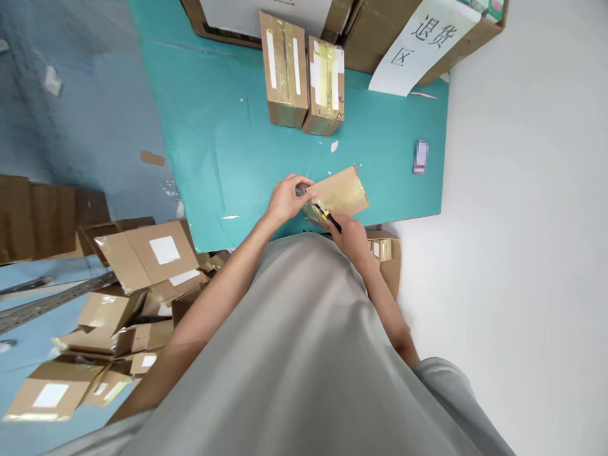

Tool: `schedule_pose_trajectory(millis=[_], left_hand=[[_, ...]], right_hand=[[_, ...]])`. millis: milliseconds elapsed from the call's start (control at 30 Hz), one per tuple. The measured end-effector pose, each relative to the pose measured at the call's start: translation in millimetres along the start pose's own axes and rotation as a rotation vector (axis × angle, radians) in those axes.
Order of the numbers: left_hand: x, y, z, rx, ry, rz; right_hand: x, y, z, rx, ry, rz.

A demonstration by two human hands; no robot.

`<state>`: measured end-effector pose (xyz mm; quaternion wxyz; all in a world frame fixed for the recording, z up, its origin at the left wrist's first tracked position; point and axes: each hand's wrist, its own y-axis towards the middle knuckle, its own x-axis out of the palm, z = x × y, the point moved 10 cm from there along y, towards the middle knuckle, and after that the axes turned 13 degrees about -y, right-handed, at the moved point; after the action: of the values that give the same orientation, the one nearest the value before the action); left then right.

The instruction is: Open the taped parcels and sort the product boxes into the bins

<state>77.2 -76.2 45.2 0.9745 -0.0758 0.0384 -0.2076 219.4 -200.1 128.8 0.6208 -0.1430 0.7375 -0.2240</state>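
A small taped cardboard box (342, 189) sits tilted on the teal tabletop (228, 139), close to my body. My left hand (287, 200) grips the box at its left end, fingers on the far corner and thumb over the near top edge. In my right hand (350, 238) is a box cutter (327, 215) with a black and yellow handle. Its tip points at the left end of the box, near my left thumb. Whether the blade touches the tape I cannot tell. The underside of the box is hidden.
Two taped boxes (285, 69) stand side by side farther back. Behind them is a large carton with a paper sign (422, 44). A small pixelated item (420, 157) lies right. Opened cartons (147, 253) heap on the floor left; another carton (390, 266) stands below the table's near edge.
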Motion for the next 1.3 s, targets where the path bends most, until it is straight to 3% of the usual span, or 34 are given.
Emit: schedule_pose_trajectory(millis=[767, 1033, 1300], left_hand=[[-0.2, -4, -6, -0.003, -0.031, 0.025], [1.5, -13, -8, -0.013, -0.013, 0.082], [2.2, -15, -10, -0.032, -0.039, 0.087]], right_hand=[[-13, 5, -37, 0.112, -0.244, -0.143], [-6, -28, -16, 0.155, -0.305, -0.282], [0, -25, -19, 0.093, -0.28, -0.214]])
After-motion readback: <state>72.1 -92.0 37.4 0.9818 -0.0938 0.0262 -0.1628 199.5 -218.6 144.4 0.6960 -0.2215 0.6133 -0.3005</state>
